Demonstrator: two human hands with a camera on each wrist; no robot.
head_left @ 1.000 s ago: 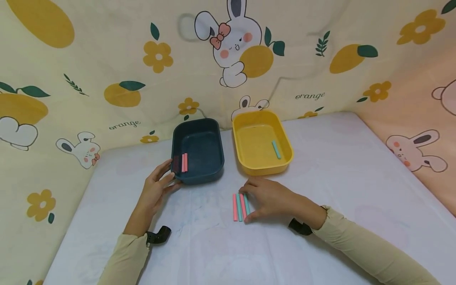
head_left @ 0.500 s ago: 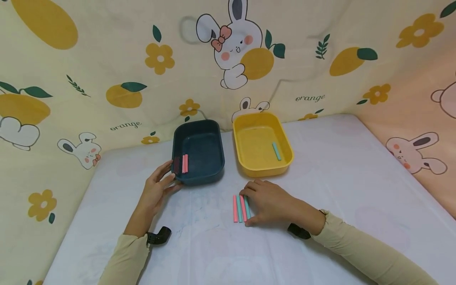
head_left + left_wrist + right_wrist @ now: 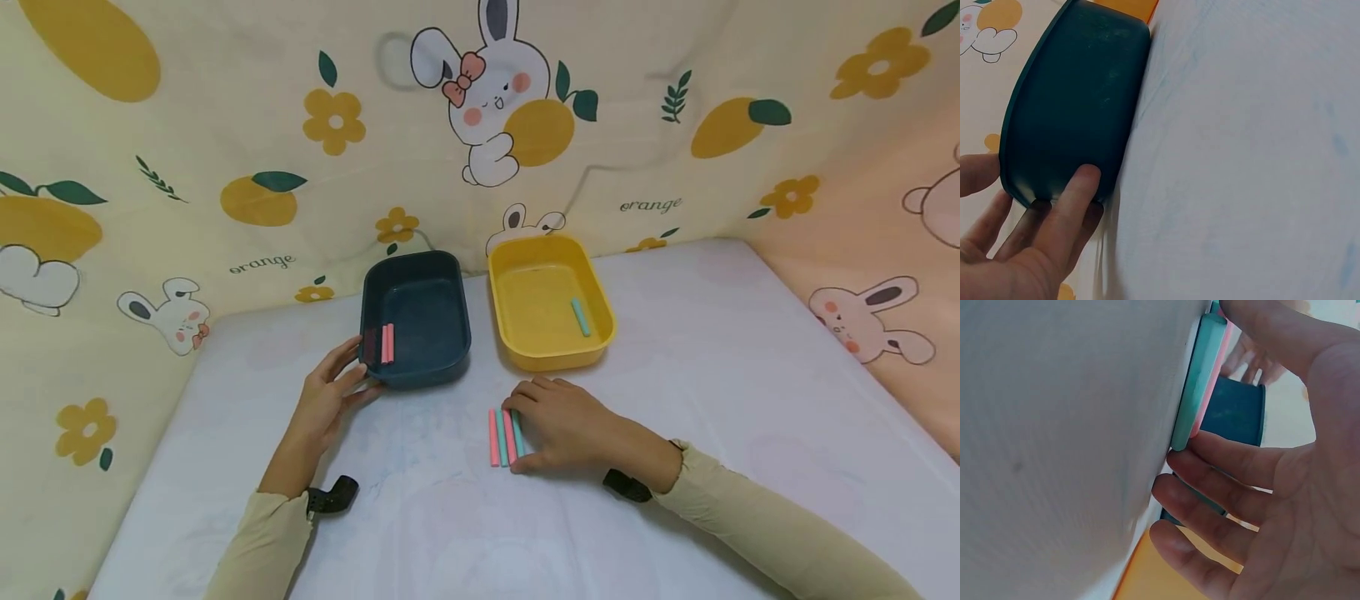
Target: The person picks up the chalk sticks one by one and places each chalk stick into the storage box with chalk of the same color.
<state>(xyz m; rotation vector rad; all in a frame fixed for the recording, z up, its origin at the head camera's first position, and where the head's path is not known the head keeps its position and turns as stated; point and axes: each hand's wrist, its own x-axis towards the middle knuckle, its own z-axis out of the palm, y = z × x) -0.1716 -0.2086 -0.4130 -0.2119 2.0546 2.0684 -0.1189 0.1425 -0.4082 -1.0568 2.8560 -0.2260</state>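
Pink and teal chalk sticks lie side by side on the white cloth in the head view. My right hand (image 3: 566, 423) reaches over the row from the right and pinches the pink chalk stick (image 3: 510, 437) end to end, thumb at its near end and index finger at its far end. Beside it, nearest the palm, lies a teal chalk stick (image 3: 1200, 381); the other fingers stretch past it. My left hand (image 3: 324, 402) touches the near left corner of a dark blue box (image 3: 420, 377), its fingers spread and fairly straight against the walls.
Inside the dark blue box lie two pink chalk sticks (image 3: 387, 344). A yellow box (image 3: 558, 363) stands to its right with one teal chalk stick (image 3: 581, 317) in it. Behind both boxes hangs a printed cloth backdrop (image 3: 420, 183).
Hands, boxes and chalk sticks keep their places. Only the head view shifts slightly.
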